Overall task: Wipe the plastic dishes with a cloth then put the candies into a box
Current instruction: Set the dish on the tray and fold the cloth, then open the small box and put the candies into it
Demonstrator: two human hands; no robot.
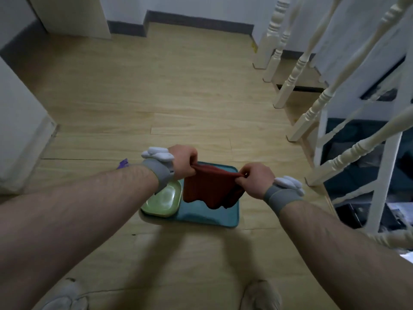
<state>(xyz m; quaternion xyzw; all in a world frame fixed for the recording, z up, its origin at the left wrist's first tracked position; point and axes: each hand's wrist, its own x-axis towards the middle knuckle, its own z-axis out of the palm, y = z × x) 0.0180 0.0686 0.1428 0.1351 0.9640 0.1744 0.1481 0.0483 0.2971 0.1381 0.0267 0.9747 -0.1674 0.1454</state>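
A dark red cloth (207,186) hangs stretched between my two hands above the floor. My left hand (184,162) pinches its left top corner and my right hand (254,180) pinches the right top corner. Under the cloth a blue plastic tray (210,218) lies on the wooden floor, mostly hidden by the cloth. A light green plastic dish (163,201) rests beside it on the left, overlapping the tray's left edge. A small purple thing (123,164) peeks out behind my left forearm; I cannot tell what it is.
White stair balusters (312,108) and steps rise along the right side. A white wall corner (24,130) stands at the left. My two shoes (261,296) show at the bottom edge, on the wooden floor (156,97).
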